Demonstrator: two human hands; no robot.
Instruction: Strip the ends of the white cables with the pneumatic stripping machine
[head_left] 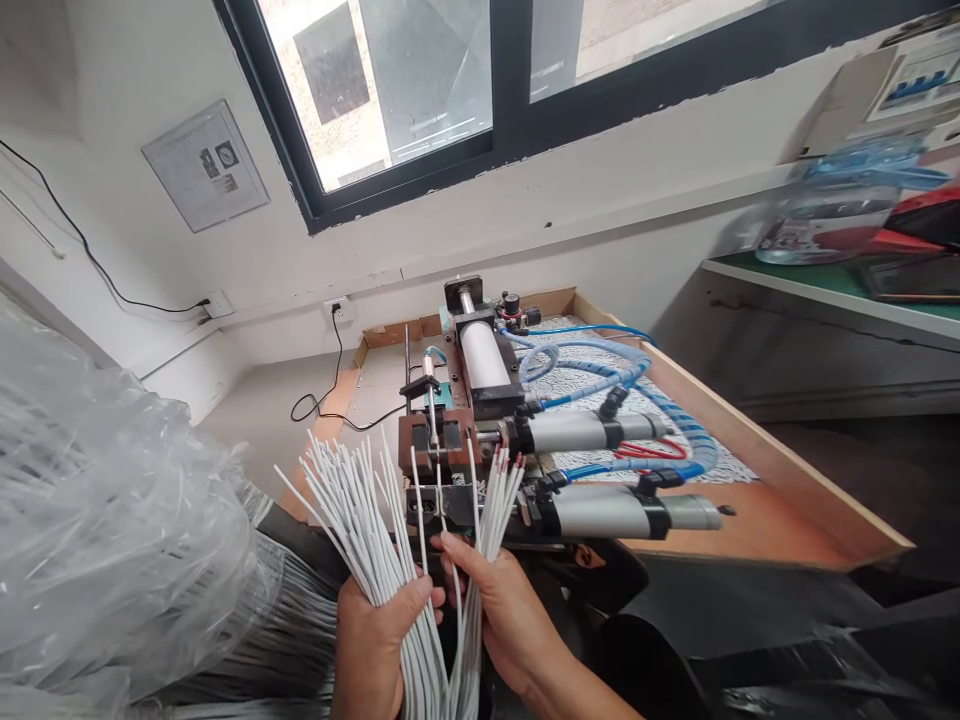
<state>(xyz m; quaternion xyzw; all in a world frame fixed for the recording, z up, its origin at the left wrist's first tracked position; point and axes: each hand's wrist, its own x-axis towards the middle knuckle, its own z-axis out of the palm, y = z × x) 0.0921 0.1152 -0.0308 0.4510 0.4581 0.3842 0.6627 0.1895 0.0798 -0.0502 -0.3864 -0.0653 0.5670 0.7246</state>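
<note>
My left hand (382,630) is closed round a thick bundle of light grey wires (356,515), their cut ends fanned upward. A smaller bundle of wires (491,520) with reddish tips rests in my right hand (514,605), which is also closed. Between its thumb and fingers, that hand pinches a single wire (442,510) whose upper end reaches the jaws of a pneumatic machine (439,445). Another lone wire (419,500) stands up beside it, near my left thumb. The lower lengths of both bundles run out of the bottom of the head view.
Silver air cylinders (596,510) jut to the right from the machine, with blue air hoses (675,400) behind. A wooden-edged tray (757,425) holds many short offcuts. Clear plastic sheeting (112,520) covers more wires at left. A green shelf (825,285) carries a plastic jug (832,215).
</note>
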